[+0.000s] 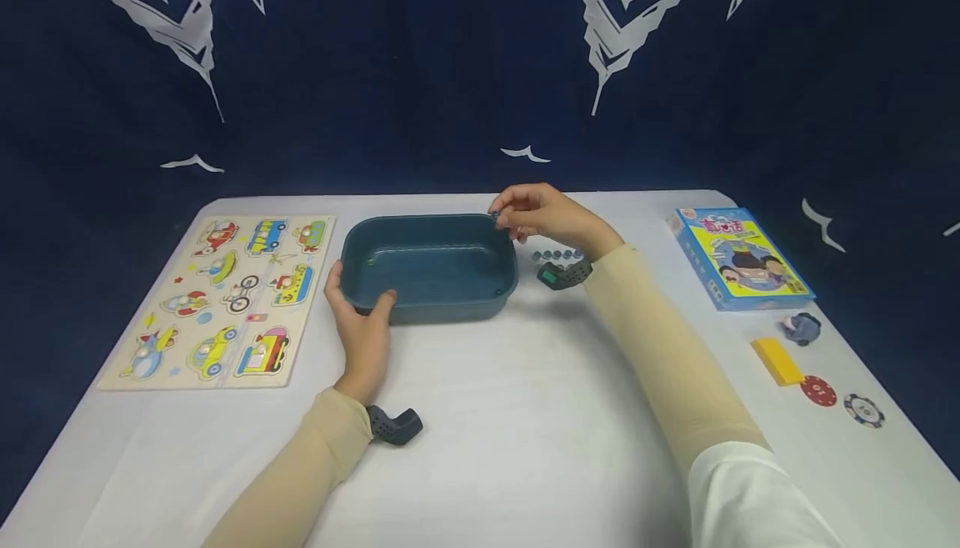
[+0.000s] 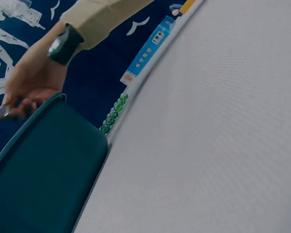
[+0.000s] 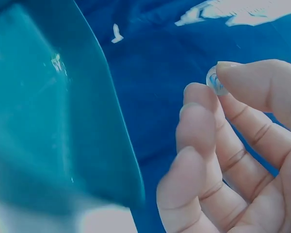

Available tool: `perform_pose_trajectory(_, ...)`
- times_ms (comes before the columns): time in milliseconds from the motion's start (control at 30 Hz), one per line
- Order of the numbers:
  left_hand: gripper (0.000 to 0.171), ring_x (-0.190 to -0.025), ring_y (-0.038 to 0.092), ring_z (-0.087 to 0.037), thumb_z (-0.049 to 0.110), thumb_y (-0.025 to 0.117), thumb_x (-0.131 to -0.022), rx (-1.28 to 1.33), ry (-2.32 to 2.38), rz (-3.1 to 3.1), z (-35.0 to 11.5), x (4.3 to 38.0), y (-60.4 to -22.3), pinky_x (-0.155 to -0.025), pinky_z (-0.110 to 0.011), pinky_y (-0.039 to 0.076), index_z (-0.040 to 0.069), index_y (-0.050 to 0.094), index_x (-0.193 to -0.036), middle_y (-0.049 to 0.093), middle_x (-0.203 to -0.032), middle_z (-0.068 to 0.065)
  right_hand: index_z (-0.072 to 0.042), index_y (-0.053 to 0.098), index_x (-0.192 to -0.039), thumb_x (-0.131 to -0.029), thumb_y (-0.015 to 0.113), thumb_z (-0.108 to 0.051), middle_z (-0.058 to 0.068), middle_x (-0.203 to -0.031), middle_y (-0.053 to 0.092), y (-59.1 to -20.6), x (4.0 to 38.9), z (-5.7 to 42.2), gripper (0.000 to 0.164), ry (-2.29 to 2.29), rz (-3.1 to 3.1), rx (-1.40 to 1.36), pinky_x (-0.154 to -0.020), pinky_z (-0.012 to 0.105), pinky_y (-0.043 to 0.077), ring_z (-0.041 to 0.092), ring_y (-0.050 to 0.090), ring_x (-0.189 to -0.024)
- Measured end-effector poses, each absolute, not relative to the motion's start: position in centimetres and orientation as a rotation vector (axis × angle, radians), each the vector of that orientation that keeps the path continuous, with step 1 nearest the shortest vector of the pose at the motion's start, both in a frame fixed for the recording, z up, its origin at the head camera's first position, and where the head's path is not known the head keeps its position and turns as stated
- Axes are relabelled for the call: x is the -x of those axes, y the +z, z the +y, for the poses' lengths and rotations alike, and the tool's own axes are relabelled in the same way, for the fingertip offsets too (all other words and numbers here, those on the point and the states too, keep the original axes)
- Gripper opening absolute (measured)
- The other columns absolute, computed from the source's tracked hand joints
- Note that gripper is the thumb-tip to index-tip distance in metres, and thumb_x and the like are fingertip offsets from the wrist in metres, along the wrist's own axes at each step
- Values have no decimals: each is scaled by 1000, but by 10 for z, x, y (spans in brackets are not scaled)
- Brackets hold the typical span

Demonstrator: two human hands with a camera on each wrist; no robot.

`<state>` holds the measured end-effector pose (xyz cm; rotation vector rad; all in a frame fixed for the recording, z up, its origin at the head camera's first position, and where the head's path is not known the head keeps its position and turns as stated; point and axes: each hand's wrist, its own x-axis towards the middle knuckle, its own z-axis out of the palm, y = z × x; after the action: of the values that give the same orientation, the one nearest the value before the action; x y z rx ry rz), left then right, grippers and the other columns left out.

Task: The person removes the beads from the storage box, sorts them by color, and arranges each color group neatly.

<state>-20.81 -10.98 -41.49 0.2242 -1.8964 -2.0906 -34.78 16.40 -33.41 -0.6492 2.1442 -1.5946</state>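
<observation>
A dark teal plastic basin [image 1: 427,312] stands on the table. My left hand [image 1: 363,348] grips its near left corner, thumb at the front rim and fingers along the left side. Above the basin's far right corner, my right hand [image 1: 543,213] pinches a small clear glass marble [image 3: 215,81] with a blue swirl between thumb and index finger. The other fingers are loosely bent and hold nothing. Several more marbles [image 2: 114,114] are grouped on the table right of the basin, partly hidden by the right wrist in the head view. Small specks show inside the basin, too small to identify.
A wooden vehicle puzzle board [image 1: 217,302] lies at the left. On the right are a blue and yellow game box [image 1: 742,258], a small dark blue figure [image 1: 802,329], a yellow block [image 1: 777,362], a red chip [image 1: 818,391] and a black-and-white chip [image 1: 864,410]. A dark curtain hangs behind.
</observation>
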Motion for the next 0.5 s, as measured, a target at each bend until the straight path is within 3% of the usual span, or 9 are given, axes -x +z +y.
perform_pose_trajectory(267, 81, -151, -2, -12, 2, 60, -93, -216, -2101, -1872, -111, 207, -414, -120, -35, 3, 18, 12, -156, 7, -163, 2, -7, 64, -112, -96, 65, -7, 5, -92, 66, -350, 335, 223, 17, -1822, 2181, 443, -66, 28, 49, 17, 55, -73)
perform_pose_trajectory(500, 80, -151, -2, -11, 2, 60, -93, -217, -2089, -1883, -109, 211, -420, -120, -33, 3, 19, 12, -156, 7, -163, 3, -8, 63, -114, -99, 59, -9, 1, -94, 64, -371, 331, 272, 16, -1948, 2281, 210, -70, 27, 50, 16, 55, -76)
